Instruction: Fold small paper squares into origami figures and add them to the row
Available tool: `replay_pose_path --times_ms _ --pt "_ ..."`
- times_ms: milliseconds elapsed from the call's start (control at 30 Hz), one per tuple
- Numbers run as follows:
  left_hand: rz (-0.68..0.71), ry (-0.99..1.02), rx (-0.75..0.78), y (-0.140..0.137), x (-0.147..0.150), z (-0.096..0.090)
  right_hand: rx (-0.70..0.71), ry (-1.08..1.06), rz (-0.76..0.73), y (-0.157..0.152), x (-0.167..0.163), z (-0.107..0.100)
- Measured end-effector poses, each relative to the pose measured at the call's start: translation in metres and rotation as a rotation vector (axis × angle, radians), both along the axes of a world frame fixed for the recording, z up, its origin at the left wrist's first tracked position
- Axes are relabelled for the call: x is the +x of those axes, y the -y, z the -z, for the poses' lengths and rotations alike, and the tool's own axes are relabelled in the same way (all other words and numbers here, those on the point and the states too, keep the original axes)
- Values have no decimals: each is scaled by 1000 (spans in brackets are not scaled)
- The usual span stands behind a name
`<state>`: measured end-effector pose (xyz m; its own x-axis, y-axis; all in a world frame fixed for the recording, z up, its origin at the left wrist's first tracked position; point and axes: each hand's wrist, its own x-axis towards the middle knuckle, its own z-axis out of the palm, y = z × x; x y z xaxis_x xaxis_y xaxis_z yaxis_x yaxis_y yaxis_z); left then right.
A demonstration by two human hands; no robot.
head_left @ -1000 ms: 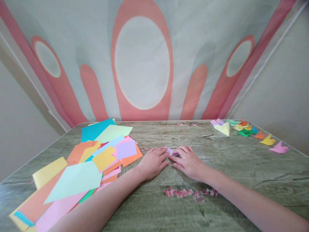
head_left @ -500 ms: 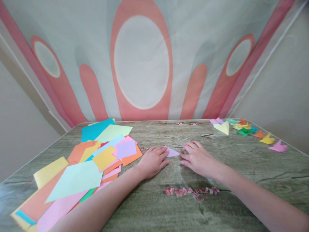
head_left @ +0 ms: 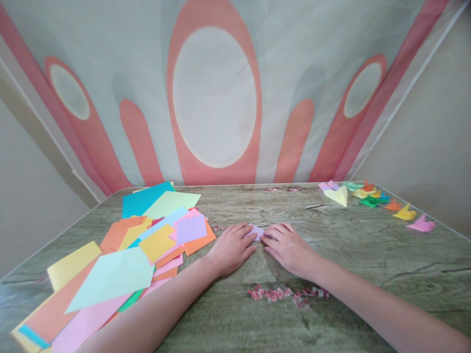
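Observation:
A small folded piece of lilac origami paper (head_left: 256, 232) lies on the table between my hands, its two sides hidden under my fingers. My left hand (head_left: 235, 246) holds its left side down, thumb below and fingers across the top. From the other side, my right hand (head_left: 287, 247) grips the paper's right end with bent fingertips. The two hands are close together, with only a narrow strip of lilac showing between them.
Loose coloured paper sheets (head_left: 110, 279) overlap in a spread pile beside my left forearm. Several folded paper figures (head_left: 405, 213) and a pale yellow folded paper (head_left: 339, 196) stand at the far right. The wood-patterned table (head_left: 353, 255) ends at a printed backdrop (head_left: 215, 98).
My right hand has moved left toward my left hand, bringing the paper's right end in, so less lilac shows. My left hand stays nearly in place. The view has shifted slightly.

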<state>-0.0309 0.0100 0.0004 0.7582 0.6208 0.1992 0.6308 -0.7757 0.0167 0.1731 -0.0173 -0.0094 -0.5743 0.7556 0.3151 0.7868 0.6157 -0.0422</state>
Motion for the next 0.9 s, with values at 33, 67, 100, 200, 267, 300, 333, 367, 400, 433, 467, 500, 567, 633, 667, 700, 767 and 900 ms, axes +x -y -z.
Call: replay_pose_path --times_ms 33,67,100,200,267,300,333,367,400,433,467,500,567,633,667,700,767,900 --pt "-15 -1 15 4 2 -3 -5 -2 3 0 0 0" --pt "-39 -4 26 8 3 -5 -9 -3 5 0 0 0" --pt "-70 -5 31 13 5 -7 -11 -4 7 -1 1 0" --pt "-125 -14 40 24 10 -9 -13 -4 3 -1 1 0" --pt "-157 -19 39 27 12 -7 -9 -5 0 -1 1 1" --pt "-173 -19 37 28 13 -5 -6 -7 -2 -2 1 1" --pt "-188 -20 37 28 13 -4 -3 -9 -4 -2 0 1" --pt "-200 -22 37 28 13 -3 1 -11 -6 -2 0 2" --pt "-208 -25 39 28 13 -2 5 -13 -9 -2 0 2" --pt "-215 -29 43 28 13 -1 9 -13 -10 -2 0 2" --pt "-220 -35 49 28 12 -1 11 -11 -9 -2 0 1" --pt "-223 -44 58 27 12 -1 12 -9 -6 -2 0 1" --pt "-227 -69 77 27 8 -3 12 -3 4 -2 0 1" --pt "-233 -103 94 26 3 -6 14 3 11 -1 1 1" --pt "-238 -122 101 25 -1 -9 16 5 12 -1 1 1" --pt "-245 -140 106 24 -4 -11 19 7 12 -1 1 1" --pt "-256 -171 111 23 -10 -15 21 8 10 -2 2 2" --pt "-277 -196 98 30 -14 -16 12 -2 8 -2 2 1"
